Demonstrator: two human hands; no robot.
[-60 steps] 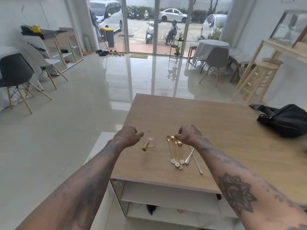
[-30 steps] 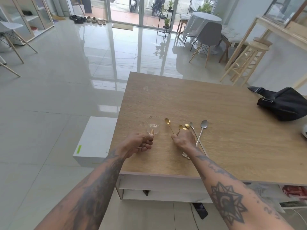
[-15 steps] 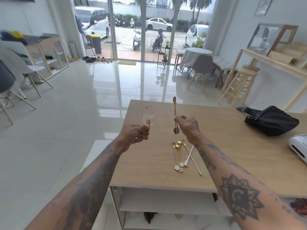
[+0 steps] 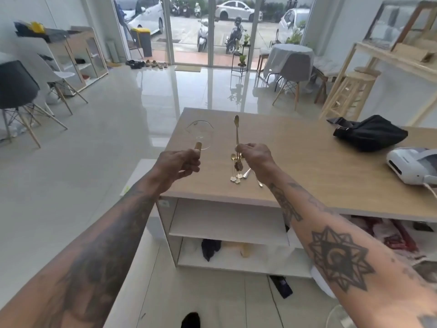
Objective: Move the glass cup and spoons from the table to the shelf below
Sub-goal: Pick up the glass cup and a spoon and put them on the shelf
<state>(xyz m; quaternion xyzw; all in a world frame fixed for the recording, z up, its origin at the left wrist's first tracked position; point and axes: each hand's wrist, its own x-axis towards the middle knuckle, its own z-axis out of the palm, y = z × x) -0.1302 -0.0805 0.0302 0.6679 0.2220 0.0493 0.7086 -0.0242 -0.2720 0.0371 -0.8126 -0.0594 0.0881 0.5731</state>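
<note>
My left hand (image 4: 179,163) grips the wooden handle of a clear glass cup (image 4: 200,134) and holds it above the table's near left corner. My right hand (image 4: 255,157) pinches a gold spoon (image 4: 236,129) upright, bowl up, over the wooden table (image 4: 307,166). Several gold and silver spoons (image 4: 238,177) lie on the table just under my right hand, partly hidden by it. Below the tabletop a white shelf (image 4: 227,226) sits open, with a lower shelf (image 4: 236,259) beneath it.
A black bag (image 4: 369,132) and a white device (image 4: 411,165) rest on the table's right side. The lower shelf holds a dark item and a tan one. A white box (image 4: 139,171) stands on the floor left of the table. Chairs and stools stand farther off.
Both hands went from resting beside the items on the table to gripping them: the left lifted the glass cup, the right raised one gold spoon. Since half a second ago both hold steady in the air.
</note>
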